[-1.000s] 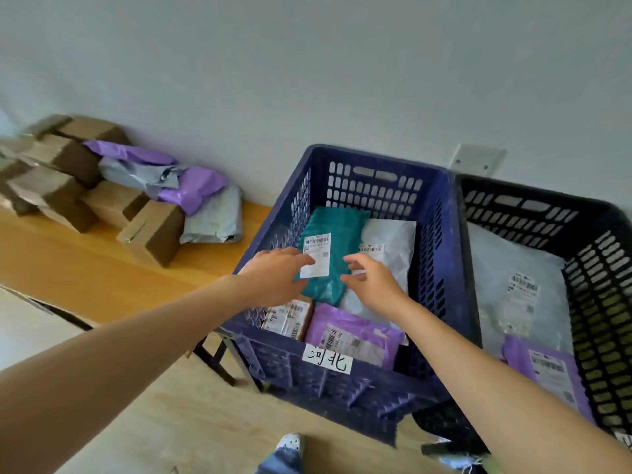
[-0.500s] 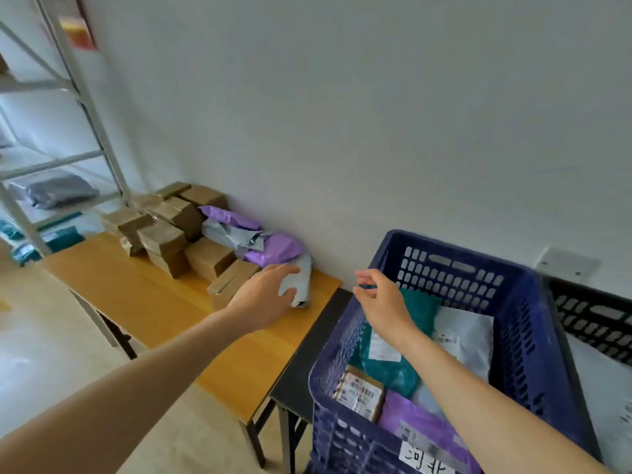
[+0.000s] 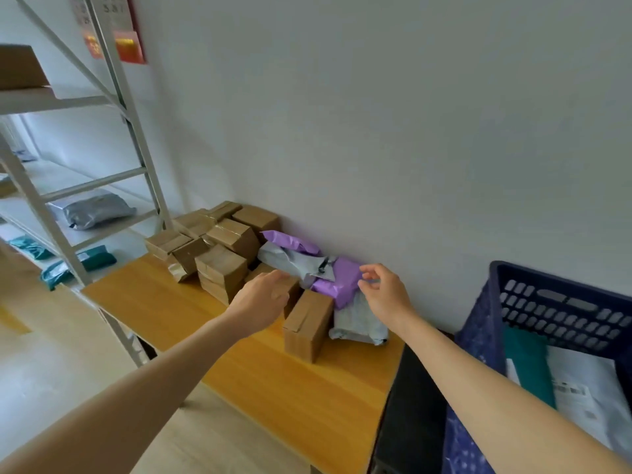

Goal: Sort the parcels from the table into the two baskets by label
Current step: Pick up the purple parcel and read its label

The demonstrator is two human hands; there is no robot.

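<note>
Lying crumpled against the wall at the centre of the frame, a purple mailer [image 3: 337, 285] rests partly on a grey mailer [image 3: 359, 323]; its long axis is hard to judge because other bags cover its upper left end. The right hand [image 3: 384, 297] hovers just beside its right edge, fingers loosely spread and holding nothing, and looks the nearer of the 2, with the mailer directly to its left. The left hand [image 3: 261, 299], also wide and empty, hangs just left of a brown box [image 3: 307, 325] standing in front of the mailer. More brown boxes [image 3: 222, 265] crowd the upper left of the wooden table [image 3: 290, 388]. At the right edge, 1 blue basket [image 3: 485, 336] already holds parcels
</note>
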